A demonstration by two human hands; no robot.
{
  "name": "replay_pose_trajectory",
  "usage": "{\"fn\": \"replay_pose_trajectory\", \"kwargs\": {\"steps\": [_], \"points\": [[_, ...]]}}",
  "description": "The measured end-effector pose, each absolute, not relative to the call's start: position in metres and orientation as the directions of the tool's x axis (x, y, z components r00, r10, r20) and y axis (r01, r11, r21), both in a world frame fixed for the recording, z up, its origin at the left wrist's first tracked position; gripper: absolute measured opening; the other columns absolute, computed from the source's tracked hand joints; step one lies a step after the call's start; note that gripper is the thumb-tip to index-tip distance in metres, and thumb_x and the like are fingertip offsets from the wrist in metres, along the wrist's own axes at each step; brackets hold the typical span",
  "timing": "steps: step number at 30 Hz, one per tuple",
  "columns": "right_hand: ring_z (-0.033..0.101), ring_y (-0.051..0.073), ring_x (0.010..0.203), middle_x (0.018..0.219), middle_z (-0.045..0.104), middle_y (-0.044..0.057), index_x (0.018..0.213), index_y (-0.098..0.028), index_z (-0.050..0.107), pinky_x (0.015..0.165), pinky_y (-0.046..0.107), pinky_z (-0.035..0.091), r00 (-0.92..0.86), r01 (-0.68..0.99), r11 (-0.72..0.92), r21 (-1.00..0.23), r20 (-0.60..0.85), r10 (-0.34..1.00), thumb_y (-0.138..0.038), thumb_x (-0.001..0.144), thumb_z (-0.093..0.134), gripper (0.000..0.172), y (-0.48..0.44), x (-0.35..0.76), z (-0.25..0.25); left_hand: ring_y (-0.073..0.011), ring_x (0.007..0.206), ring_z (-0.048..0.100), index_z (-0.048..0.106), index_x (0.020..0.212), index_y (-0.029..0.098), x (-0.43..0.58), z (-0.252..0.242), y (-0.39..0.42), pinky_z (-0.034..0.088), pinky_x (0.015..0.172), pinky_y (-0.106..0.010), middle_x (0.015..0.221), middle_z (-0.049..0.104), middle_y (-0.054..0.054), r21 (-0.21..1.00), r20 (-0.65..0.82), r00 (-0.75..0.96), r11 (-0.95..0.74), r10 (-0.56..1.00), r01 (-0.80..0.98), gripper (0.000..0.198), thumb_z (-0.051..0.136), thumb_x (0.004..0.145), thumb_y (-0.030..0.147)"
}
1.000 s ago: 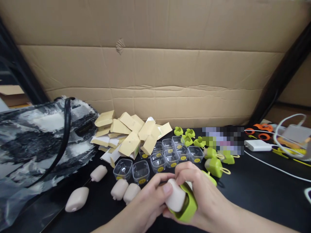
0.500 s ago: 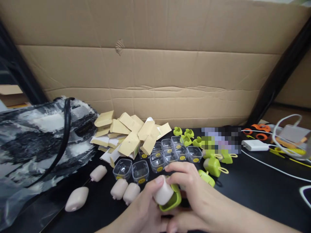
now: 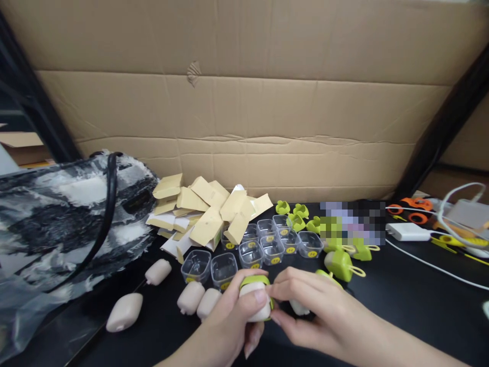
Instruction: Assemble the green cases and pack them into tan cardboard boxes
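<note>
My left hand (image 3: 239,318) is closed around a rounded off-white block (image 3: 250,302) seated in a green cover (image 3: 255,280), thumb pressed on the block's face. From the right, my right hand (image 3: 313,306) has its thumb and forefinger pinched on the cover's right edge. Just under the right fingers, another pale block (image 3: 299,307) is partly hidden. Left of my hands lie bare pinkish-white blocks with small nubs, among them one block (image 3: 191,298) close to my left wrist and another block (image 3: 125,312) farther left. Green-covered blocks with loops, such as this covered block (image 3: 339,265), lie beyond my right hand.
Clear plastic cups (image 3: 251,255) with yellow stickers stand mid-table. Behind them are a pile of flattened small boxes (image 3: 206,227) and green caps (image 3: 300,210). A black-and-white bag (image 3: 76,204) is at left. A white charger (image 3: 408,232), cables and orange-handled scissors (image 3: 418,218) lie at right.
The block was tilted out of the open green cover; now it sits inside, turned upright with its white face toward me. My right hand has moved slightly right, to the cover's edge.
</note>
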State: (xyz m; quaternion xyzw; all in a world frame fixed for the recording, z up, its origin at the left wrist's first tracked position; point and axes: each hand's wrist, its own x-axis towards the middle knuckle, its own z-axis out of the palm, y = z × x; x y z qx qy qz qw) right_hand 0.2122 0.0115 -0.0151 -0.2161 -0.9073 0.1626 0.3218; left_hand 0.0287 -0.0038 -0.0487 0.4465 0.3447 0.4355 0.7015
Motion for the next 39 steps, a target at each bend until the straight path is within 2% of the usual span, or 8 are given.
{"fn": "replay_pose_trajectory", "kwargs": {"steps": [5, 10, 18, 21, 26, 31, 37, 39], "points": [[0.057, 0.015, 0.062, 0.072, 0.063, 0.004, 0.083, -0.015, 0.057, 0.054, 0.025, 0.045, -0.641, 0.378, 0.891, -0.254, 0.622, 0.449, -0.006, 0.077, 0.05, 0.013, 0.008, 0.203, -0.017, -0.0059, 0.044, 0.033, 0.05, 0.093, 0.021, 0.027, -0.045, -0.009, 0.026, 0.039, -0.017, 0.064, 0.048, 0.007, 0.997, -0.064, 0.333, 0.077, 0.941, -0.025, 0.033, 0.063, 0.08, 0.048], [0.048, 0.014, 0.049, 0.058, 0.058, 0.004, 0.064, -0.015, 0.057, 0.046, 0.025, 0.04, -0.618, 0.478, 0.878, 0.0, 0.711, 0.336, -0.004, 0.069, 0.04, 0.021, 0.002, 0.193, -0.015, -0.0139, 0.067, 0.049, 0.051, 0.089, 0.022, 0.034, -0.041, -0.014, 0.044, 0.061, -0.024, 0.075, 0.054, 0.003, 0.993, 0.006, 0.244, -0.035, 0.97, 0.115, 0.028, 0.063, 0.079, 0.045], [0.039, 0.015, 0.047, 0.051, 0.053, 0.002, 0.053, -0.018, 0.056, 0.045, 0.028, 0.034, -0.634, 0.494, 0.862, 0.11, 0.725, 0.271, -0.006, 0.067, 0.039, 0.025, -0.001, 0.193, -0.007, -0.0179, 0.072, 0.055, 0.05, 0.094, 0.022, 0.035, -0.031, -0.016, 0.048, 0.064, -0.026, 0.075, 0.056, 0.001, 0.947, 0.051, 0.271, -0.132, 0.961, 0.292, 0.023, 0.058, 0.08, 0.038], [0.04, 0.015, 0.048, 0.054, 0.054, 0.002, 0.057, -0.018, 0.055, 0.045, 0.028, 0.033, -0.614, 0.477, 0.876, 0.076, 0.742, 0.27, -0.007, 0.069, 0.041, 0.021, -0.001, 0.193, -0.008, -0.0177, 0.072, 0.054, 0.05, 0.096, 0.021, 0.033, -0.03, -0.017, 0.046, 0.062, -0.025, 0.076, 0.055, 0.001, 0.947, 0.053, 0.29, -0.14, 0.955, 0.288, 0.024, 0.058, 0.081, 0.039], [0.051, 0.014, 0.056, 0.066, 0.058, 0.002, 0.074, -0.019, 0.051, 0.05, 0.025, 0.042, -0.546, 0.406, 0.892, -0.199, 0.73, 0.412, -0.009, 0.07, 0.046, 0.012, 0.003, 0.199, -0.012, -0.0182, 0.076, 0.052, 0.053, 0.103, 0.022, 0.026, -0.024, -0.018, 0.043, 0.07, -0.029, 0.086, 0.056, 0.001, 0.969, 0.009, 0.29, -0.08, 0.957, 0.234, 0.034, 0.065, 0.077, 0.04], [0.062, 0.02, 0.093, 0.106, 0.062, 0.009, 0.114, -0.017, 0.047, 0.077, 0.031, 0.053, -0.602, 0.332, 0.88, -0.339, 0.642, 0.475, -0.009, 0.067, 0.058, 0.049, 0.007, 0.204, -0.015, -0.0208, 0.087, 0.054, 0.048, 0.114, 0.023, 0.023, -0.025, -0.018, 0.041, 0.079, -0.032, 0.094, 0.058, -0.001, 0.985, 0.019, 0.272, -0.065, 0.962, 0.158, 0.045, 0.065, 0.079, 0.045], [0.061, 0.018, 0.101, 0.11, 0.063, 0.005, 0.116, -0.023, 0.048, 0.085, 0.029, 0.052, -0.661, 0.253, 0.878, -0.406, 0.59, 0.464, -0.011, 0.076, 0.068, 0.046, 0.012, 0.211, -0.004, -0.0109, 0.055, 0.048, 0.013, 0.14, 0.027, 0.011, -0.021, -0.019, 0.038, 0.051, -0.023, 0.096, 0.058, -0.004, 0.978, -0.09, 0.458, -0.009, 0.884, 0.211, 0.091, 0.063, 0.074, 0.064], [0.059, 0.019, 0.101, 0.108, 0.06, 0.005, 0.114, -0.023, 0.049, 0.085, 0.031, 0.051, -0.576, 0.274, 0.853, -0.445, 0.634, 0.516, -0.01, 0.073, 0.067, 0.046, 0.018, 0.218, 0.005, -0.0134, 0.06, 0.053, 0.02, 0.14, 0.031, 0.001, -0.006, -0.015, 0.04, 0.052, -0.023, 0.101, 0.057, -0.004, 0.93, -0.016, 0.471, -0.16, 0.882, 0.332, 0.091, 0.071, 0.069, 0.059]]}}
